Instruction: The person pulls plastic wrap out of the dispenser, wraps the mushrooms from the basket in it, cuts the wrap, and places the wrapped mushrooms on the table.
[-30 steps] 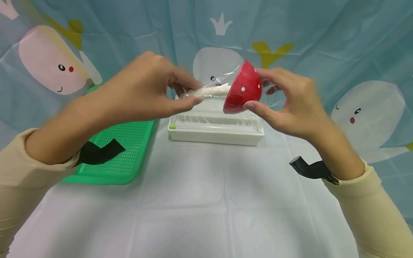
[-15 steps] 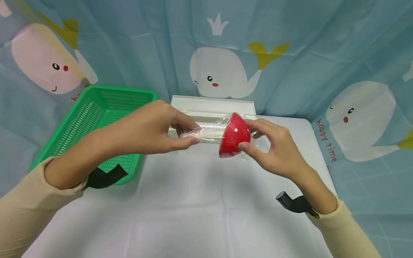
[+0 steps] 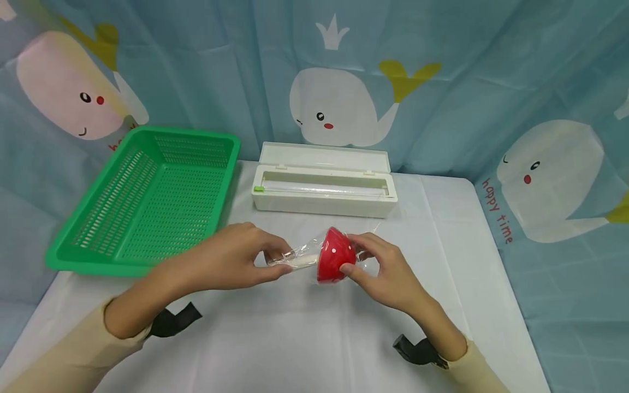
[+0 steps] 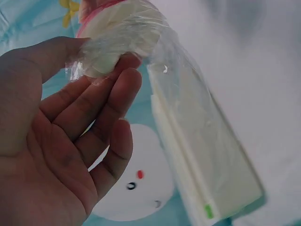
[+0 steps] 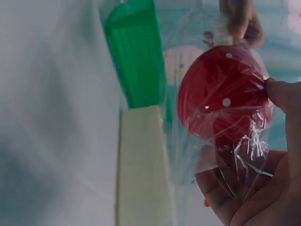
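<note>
Toy mushroom: a red cap with white dots (image 3: pixel 335 261) on a pale stem (image 3: pixel 300 260), held sideways just above the desk, cap to the right, stem to the left. In the right wrist view the cap (image 5: pixel 221 96) fills the upper right; in the left wrist view the stem end (image 4: pixel 110 47) is seen close up.
Clear wrap: thin plastic film (image 3: pixel 366 256) lies around the whole mushroom, crinkled over the cap and bunched at the stem end (image 4: pixel 80 70).
Left hand: the left hand (image 3: pixel 231 262) pinches the wrapped stem between the thumb and the fingers (image 4: pixel 117 94); the other fingers lie loosely straight beside it.
Right hand: the right hand (image 3: pixel 380 270) grasps the wrapped cap, thumb at its rim, fingers (image 5: pixel 277 92) curled behind it with loose film gathered in the palm.
Desk: white cloth-covered desk (image 3: pixel 295 338) beneath both hands; the mushroom hangs over its middle.
Wrap dispenser: a white box (image 3: pixel 324 191) with its lid open stands behind the hands, apart from them, a roll of film visible inside and a small green tab at its left end.
Basket: a green perforated basket (image 3: pixel 147 196) sits at the left, just beside the dispenser.
Backdrop: blue cloth printed with whales (image 3: pixel 339 109) hangs behind the desk.
Wrists: black straps (image 3: pixel 172 322) on both wrists, cream sleeves (image 3: pixel 64 360).
</note>
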The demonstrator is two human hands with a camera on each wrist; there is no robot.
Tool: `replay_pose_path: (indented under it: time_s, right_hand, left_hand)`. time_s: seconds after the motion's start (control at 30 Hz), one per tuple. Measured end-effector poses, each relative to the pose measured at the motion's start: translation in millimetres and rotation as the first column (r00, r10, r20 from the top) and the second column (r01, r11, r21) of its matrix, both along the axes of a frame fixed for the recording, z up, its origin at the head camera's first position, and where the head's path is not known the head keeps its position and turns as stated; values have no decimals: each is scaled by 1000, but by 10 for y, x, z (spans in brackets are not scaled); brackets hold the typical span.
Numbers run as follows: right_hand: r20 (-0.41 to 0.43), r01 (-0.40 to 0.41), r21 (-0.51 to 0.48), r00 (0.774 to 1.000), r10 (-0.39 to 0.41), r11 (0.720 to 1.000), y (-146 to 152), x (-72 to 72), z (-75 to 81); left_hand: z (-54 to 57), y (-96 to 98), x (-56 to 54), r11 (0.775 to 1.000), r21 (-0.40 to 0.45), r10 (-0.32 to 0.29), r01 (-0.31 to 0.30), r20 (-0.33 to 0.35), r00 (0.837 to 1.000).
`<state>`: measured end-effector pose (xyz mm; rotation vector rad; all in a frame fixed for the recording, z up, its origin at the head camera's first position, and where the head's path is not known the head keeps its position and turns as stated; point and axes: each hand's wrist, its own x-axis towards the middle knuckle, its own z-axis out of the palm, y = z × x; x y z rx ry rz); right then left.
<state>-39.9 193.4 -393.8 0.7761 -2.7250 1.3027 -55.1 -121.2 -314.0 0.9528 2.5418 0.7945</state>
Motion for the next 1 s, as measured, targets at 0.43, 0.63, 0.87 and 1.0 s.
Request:
replay_pose_path:
  time_s: [0.43, 0.63, 0.87, 1.0]
  right_hand:
    - [63, 98, 90, 993, -104, 991, -23, 99, -561]
    - [45, 128, 161, 990, -137, 979, -56, 63, -737]
    - [39, 190, 230, 978, -204, 954, -143, -46, -791]
    - [58, 217, 205, 971, -233, 955, -187, -124, -821]
  left_hand:
    - [-1009, 76, 8, 993, 64, 90, -96, 98, 991]
    - [-1233, 119, -34, 983, 56, 173, -176, 56, 983]
    - [-1409, 183, -86, 950, 50, 307, -309, 32, 951]
    - [-1509, 219, -97, 941, 64, 337, -332, -96, 937]
